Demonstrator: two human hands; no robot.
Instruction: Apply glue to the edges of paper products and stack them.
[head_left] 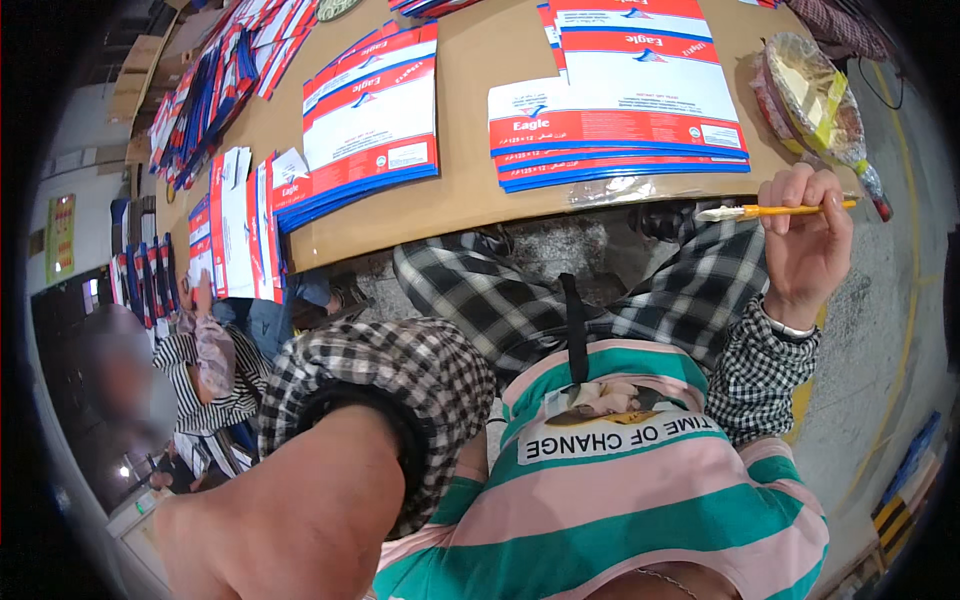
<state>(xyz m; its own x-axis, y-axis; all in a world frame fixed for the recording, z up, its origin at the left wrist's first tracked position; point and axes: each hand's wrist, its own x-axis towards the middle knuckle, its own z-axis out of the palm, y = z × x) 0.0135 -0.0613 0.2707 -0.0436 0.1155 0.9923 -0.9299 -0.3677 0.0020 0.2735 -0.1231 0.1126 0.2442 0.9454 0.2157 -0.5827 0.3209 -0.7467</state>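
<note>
1. While the right hand [805,240] is raised beside the table [470,190], its fingers are curled narrowly round a yellow brush [775,210], whose pale tip points left toward the table's near edge.
2. The left hand itself is out of view; only the left forearm [290,510] fills the lower left, so whether that hand is open or closed cannot be told.
3. The brush is held above the person's lap, clear of the brown tabletop, and just below the nearest stack of flat cartons [620,125], without touching it.
4. A second stack of red, white and blue cartons [370,120] lies further left on the table, well apart from the right hand.
5. A wrapped pot [810,95] sits at the table's right end, just above the right hand; it looks like a dish of glue under plastic, though the bending of the view makes that uncertain.
6. Risk: the brush tip may be wet, and with it held over the checked trousers [500,300] a drip could land on cloth.
7. Risk: the nearest stack overhangs close to the table edge, so a knock from the rising hand could push sheets askew or off.
8. Risk: the pot stands near the corner, and a careless reach could tip it.
</note>
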